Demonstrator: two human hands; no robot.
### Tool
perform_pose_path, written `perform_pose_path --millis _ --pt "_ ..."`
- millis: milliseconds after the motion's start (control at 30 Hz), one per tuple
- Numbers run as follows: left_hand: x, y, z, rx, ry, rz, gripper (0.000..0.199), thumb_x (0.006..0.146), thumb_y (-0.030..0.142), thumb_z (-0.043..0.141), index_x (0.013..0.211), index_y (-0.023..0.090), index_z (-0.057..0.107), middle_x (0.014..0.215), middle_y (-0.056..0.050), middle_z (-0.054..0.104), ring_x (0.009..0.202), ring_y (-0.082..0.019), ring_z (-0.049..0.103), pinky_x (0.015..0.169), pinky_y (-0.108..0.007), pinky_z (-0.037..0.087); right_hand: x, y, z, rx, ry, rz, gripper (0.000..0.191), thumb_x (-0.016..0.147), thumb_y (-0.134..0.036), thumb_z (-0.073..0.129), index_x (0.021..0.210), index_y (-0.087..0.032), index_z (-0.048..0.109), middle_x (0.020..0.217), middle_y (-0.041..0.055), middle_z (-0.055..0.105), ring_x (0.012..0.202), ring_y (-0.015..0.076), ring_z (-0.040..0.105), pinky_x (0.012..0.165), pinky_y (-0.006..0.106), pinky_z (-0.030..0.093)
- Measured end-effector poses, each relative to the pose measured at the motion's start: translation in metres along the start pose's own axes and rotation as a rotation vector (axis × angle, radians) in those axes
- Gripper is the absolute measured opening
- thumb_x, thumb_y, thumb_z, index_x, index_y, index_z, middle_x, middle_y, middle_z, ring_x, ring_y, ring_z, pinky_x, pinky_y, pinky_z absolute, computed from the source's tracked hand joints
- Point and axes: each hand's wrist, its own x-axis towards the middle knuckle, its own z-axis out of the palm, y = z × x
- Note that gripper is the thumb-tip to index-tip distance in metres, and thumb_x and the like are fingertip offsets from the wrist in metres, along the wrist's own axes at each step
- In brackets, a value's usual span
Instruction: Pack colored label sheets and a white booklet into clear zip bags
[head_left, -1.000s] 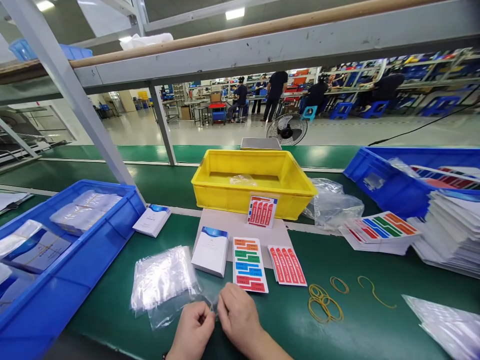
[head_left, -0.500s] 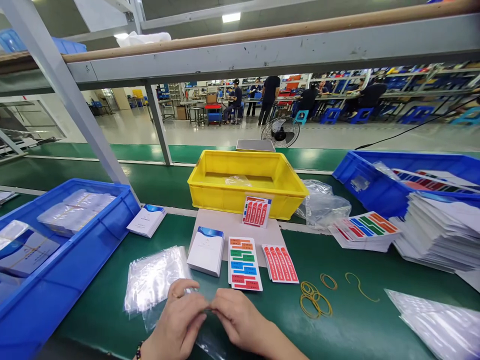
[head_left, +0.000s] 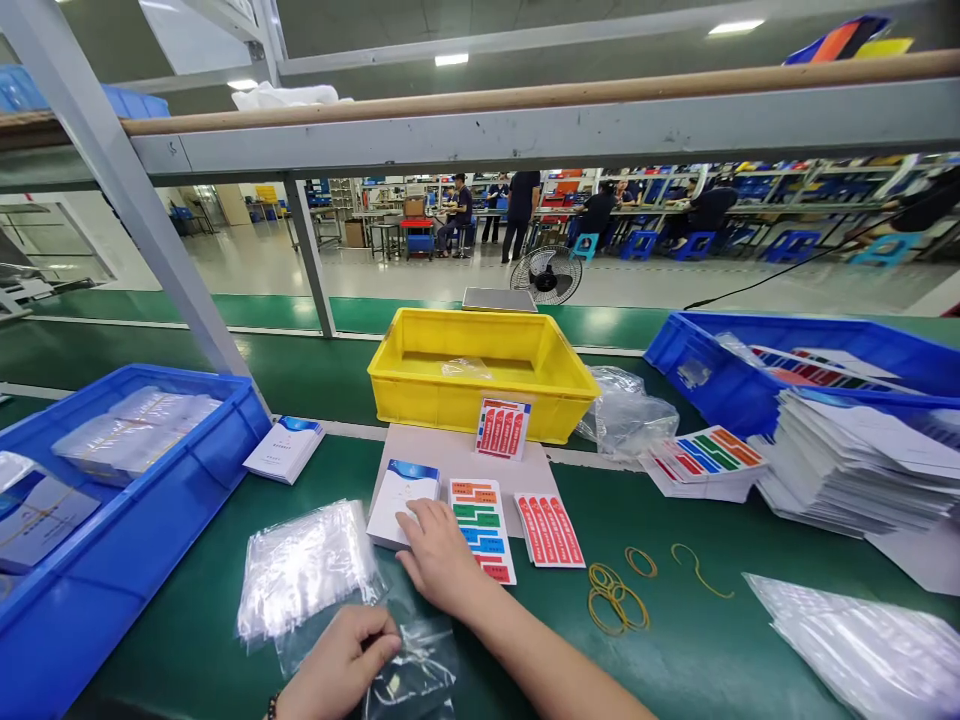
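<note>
My left hand [head_left: 346, 655] is closed on the edge of a clear plastic bag [head_left: 420, 660] near the table's front. Reaching forward, my right hand [head_left: 439, 555] has its fingers spread over the right side of a stack of white booklets [head_left: 399, 500] with a blue top band. Just right of that hand lies a stack of sticker sheets [head_left: 480, 510] in orange, green, blue and red. Beside it is a smaller pile of red-striped sticker sheets [head_left: 550, 530]. A pile of clear bags [head_left: 307, 570] lies to the left.
A yellow bin [head_left: 480, 400] stands behind, with a red sticker card [head_left: 502, 430] leaning on it. Blue bins [head_left: 187, 470] flank the workplace. Rubber bands [head_left: 615, 595], a tall paper stack [head_left: 847, 465] and more plastic bags [head_left: 855, 640] lie right. A metal shelf beam [head_left: 480, 130] crosses overhead.
My hands were together at the bag's edge. My right hand has let go and moved forward to the booklets; my left hand keeps the bag, which now lies more spread out.
</note>
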Motion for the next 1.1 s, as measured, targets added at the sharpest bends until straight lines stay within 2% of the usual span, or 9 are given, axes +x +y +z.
perform_pose_path --millis 67,200,367,467,533,600,700,800,1100 --pt "0.003 -0.006 0.008 -0.137 0.031 -0.031 0.035 0.081 0.041 0.049 0.058 0.016 0.053 0.059 0.001 0.051 0.060 -0.014 0.045 0.060 -0.024 0.034 0.007 0.002 0.014 -0.072 -0.019 0.011 0.039 0.071 -0.021 0.064 0.107 -0.011 0.057 0.098 0.0141 0.059 0.090 0.0278 0.049 0.082 0.045 0.038" --pt "0.006 -0.018 0.016 -0.516 0.126 -0.137 0.050 0.074 0.061 0.051 0.058 0.014 0.057 0.046 0.005 0.040 0.046 -0.009 0.035 0.047 -0.021 0.028 0.004 0.000 0.018 -0.084 -0.046 -0.021 0.005 0.070 -0.012 0.058 0.073 -0.014 0.061 0.075 0.0082 0.058 0.074 0.0222 0.049 0.072 0.038 0.039" --pt "0.011 -0.021 0.017 -1.227 0.095 -0.310 0.066 0.071 0.073 0.042 0.078 0.012 0.064 0.046 -0.001 0.055 0.036 -0.010 0.046 0.038 -0.020 0.035 -0.022 -0.020 -0.017 0.069 -0.048 -0.195 0.011 0.078 -0.021 0.053 0.070 -0.017 0.059 0.073 0.0042 0.056 0.071 0.0173 0.047 0.067 0.032 0.037" --pt "0.014 -0.016 0.015 -1.366 0.045 -0.377 0.049 0.073 0.056 0.060 0.087 0.009 0.065 0.062 -0.009 0.069 0.047 -0.019 0.062 0.039 -0.025 0.044 -0.032 -0.014 -0.038 0.221 -0.071 -0.241 0.011 0.081 -0.026 0.054 0.076 -0.019 0.061 0.083 0.0040 0.059 0.077 0.0174 0.050 0.071 0.032 0.038" --pt "0.015 -0.013 0.014 -1.410 0.038 -0.403 0.038 0.068 0.039 0.072 0.088 0.008 0.065 0.069 -0.011 0.072 0.059 -0.024 0.068 0.046 -0.028 0.050 -0.030 0.008 -0.046 0.191 -0.062 -0.048 0.011 0.081 -0.020 0.054 0.087 -0.020 0.063 0.095 0.0055 0.060 0.087 0.0187 0.053 0.077 0.032 0.040" --pt "0.014 -0.010 0.015 -1.453 0.025 -0.422 0.036 0.062 0.031 0.078 0.086 0.007 0.066 0.075 -0.012 0.074 0.071 -0.027 0.070 0.058 -0.031 0.053 -0.025 0.039 -0.049 0.064 -0.060 0.289 0.019 0.079 -0.016 0.054 0.097 -0.020 0.062 0.104 0.0080 0.059 0.096 0.0210 0.053 0.084 0.033 0.040" --pt "0.011 -0.006 0.019 -1.488 -0.021 -0.424 0.037 0.059 0.032 0.080 0.083 0.008 0.066 0.079 -0.013 0.075 0.075 -0.029 0.070 0.066 -0.034 0.053 -0.019 0.080 -0.050 -0.016 -0.058 0.488 0.028 0.076 -0.016 0.057 0.105 -0.013 0.059 0.107 0.0153 0.057 0.100 0.0287 0.052 0.085 0.040 0.039" --pt "0.009 -0.003 0.025 -1.463 -0.060 -0.406 0.036 0.060 0.034 0.080 0.083 0.010 0.066 0.080 -0.013 0.075 0.071 -0.027 0.070 0.065 -0.034 0.053 -0.018 0.097 -0.049 -0.015 -0.088 0.546 0.023 0.073 -0.018 0.061 0.096 -0.014 0.060 0.096 0.0125 0.061 0.093 0.0285 0.055 0.080 0.037 0.039" --pt "0.013 -0.005 0.045 -1.393 -0.138 -0.328 0.033 0.066 0.035 0.076 0.083 0.008 0.067 0.080 -0.016 0.074 0.069 -0.026 0.069 0.062 -0.030 0.049 -0.021 0.104 -0.049 0.205 -0.033 0.651 0.006 0.072 -0.016 0.054 0.067 -0.019 0.053 0.067 0.0018 0.058 0.065 0.0180 0.054 0.060 0.026 0.035"
